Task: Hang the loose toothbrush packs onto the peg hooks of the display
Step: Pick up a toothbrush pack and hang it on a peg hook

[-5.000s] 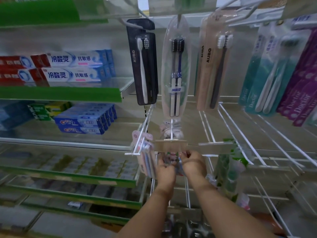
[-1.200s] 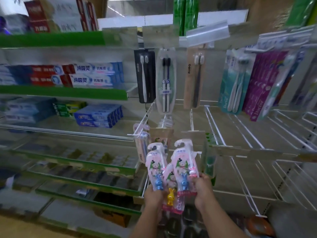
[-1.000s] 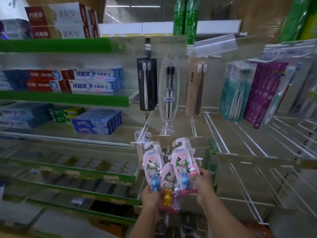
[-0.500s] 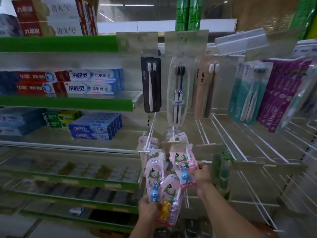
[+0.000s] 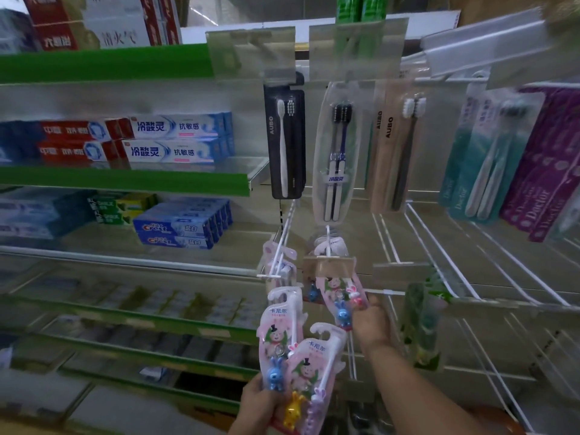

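My left hand grips two pink children's toothbrush packs by their lower ends, low in the middle of the view; their hanger tabs point up. My right hand pinches a third pink pack at its lower right side and holds it up against the front of a white peg hook, just under that hook's tan price tag. The pack's top is hidden behind the tag. More packs hang further back on this hook.
A second white peg hook with pink packs stands just left. Above hang black, clear and tan adult toothbrush packs. Bare white hooks run to the right. Toothpaste boxes fill the green-edged shelves on the left.
My right hand has split one pack from the bunch and lifted it up to the hook's front. My left hand has sunk a little with the other two packs.
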The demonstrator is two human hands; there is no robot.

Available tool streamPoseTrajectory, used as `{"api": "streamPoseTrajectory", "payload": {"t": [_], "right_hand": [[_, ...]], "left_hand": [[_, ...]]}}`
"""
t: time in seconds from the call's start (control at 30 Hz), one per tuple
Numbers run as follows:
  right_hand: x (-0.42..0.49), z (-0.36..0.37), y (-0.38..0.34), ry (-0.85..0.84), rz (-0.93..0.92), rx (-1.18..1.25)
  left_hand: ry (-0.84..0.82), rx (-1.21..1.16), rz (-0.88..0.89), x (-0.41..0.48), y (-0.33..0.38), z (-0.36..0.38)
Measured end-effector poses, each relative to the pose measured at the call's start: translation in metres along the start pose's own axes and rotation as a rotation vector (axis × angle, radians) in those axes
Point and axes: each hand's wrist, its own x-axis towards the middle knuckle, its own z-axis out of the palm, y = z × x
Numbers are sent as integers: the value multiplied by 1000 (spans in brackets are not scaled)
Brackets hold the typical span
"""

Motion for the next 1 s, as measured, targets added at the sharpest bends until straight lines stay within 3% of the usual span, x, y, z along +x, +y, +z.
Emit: {"api": "streamPoseTrajectory", "payload": {"t": [0.1, 0.3, 0.43, 0.6, 0.8, 1.0], "right_hand": [[-4, -3, 15, 56, 65, 65], [-44, -19, 25, 57, 131, 449], [-70, -29, 38, -117, 147, 483], [-55, -49, 33, -152, 171, 414], [-39, -59, 23, -224, 203, 542], [-29, -45, -3, -157, 70, 433]], "left_hand": [[-44, -6, -25, -1, -3, 13], [-116, -27, -26, -14, -8, 52], [-190, -9, -17, -25, -10, 73], [-382, -16, -11, -34, 1, 86], [-227, 75, 176, -21, 15, 88], [-124, -42, 113, -6, 11, 57]]}}
